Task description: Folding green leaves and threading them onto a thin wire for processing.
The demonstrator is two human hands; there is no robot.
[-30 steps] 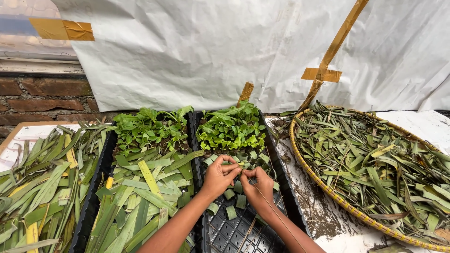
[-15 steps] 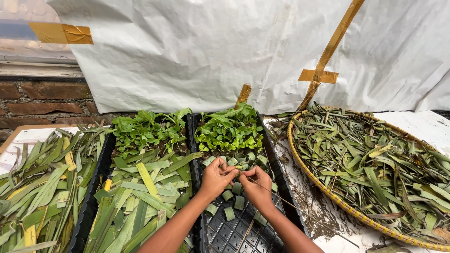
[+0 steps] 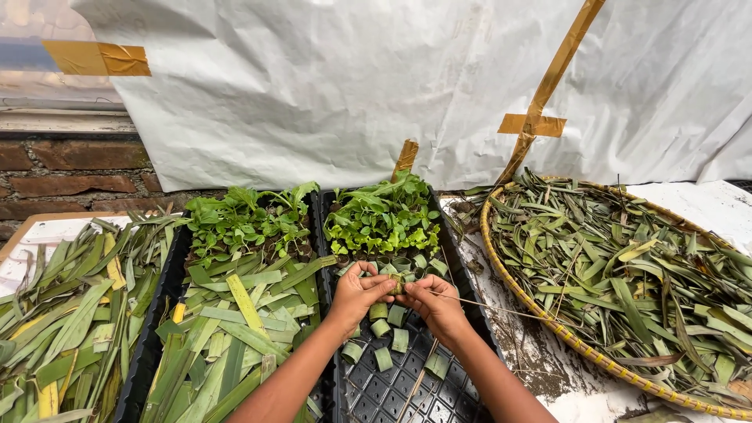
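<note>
Hands steady; stick points right.

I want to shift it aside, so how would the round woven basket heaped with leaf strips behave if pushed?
The woven basket looks wide and shallow, so it would probably slide, not tip. Its leaf strips lie loose and heaped; some near the rim would likely spill. They look dry, so probably light.

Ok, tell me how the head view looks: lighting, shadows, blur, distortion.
Head view: soft, even daylight, no hard shadows or glare; the white sheet is bright but keeps its creases. Both hands, left hand and right hand, and the leaf cup are sharp. Wide-lens bending curves the round basket and the frame edges.
</note>
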